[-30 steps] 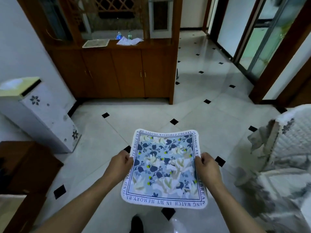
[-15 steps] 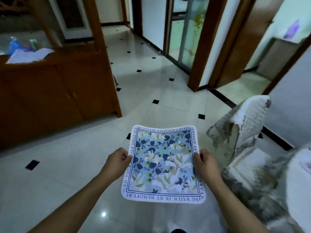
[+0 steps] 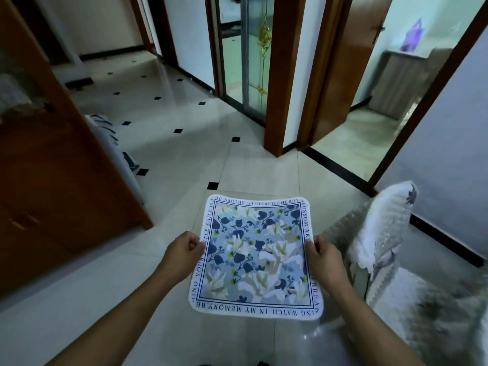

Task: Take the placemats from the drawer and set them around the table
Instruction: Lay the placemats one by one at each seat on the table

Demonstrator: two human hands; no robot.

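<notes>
Holding how many placemats, would you say?

One that I can see: a single placemat (image 3: 254, 256), white-edged, with blue and cream flowers and a line of lettering running round its border. Whether another lies under it I cannot tell.

And where is it?

In the air in front of the person, printed face up, roughly level over the floor (image 3: 79, 299). It touches no furniture.

Both hands on it?

Two hands, one on each side. The left hand (image 3: 182, 250) pinches the left edge about halfway along, thumb on top and fingers curled in. The right hand (image 3: 323, 256) grips the right edge opposite, thumb lying on the border; the fingers go beneath and are hidden from me.

What stands nearest?

One chair (image 3: 380, 233) just to the right, its back draped in a white quilted cover. Below it, in the corner, is a blur of grey and white fabric I cannot make out.

And to the left?

One big wooden cabinet (image 3: 52, 180), with one striped cloth (image 3: 111, 143) lying against its far end.

Further off?

The pale tiles carry more than ten small black diamonds. Beyond them I count one sliding glass door (image 3: 245, 56) with gold ornament, and right of it one wooden door (image 3: 343, 75) standing open on a second room. In there stands one low grey cupboard (image 3: 404, 80) with one purple thing (image 3: 412, 35) on top, too blurred to name.
</notes>
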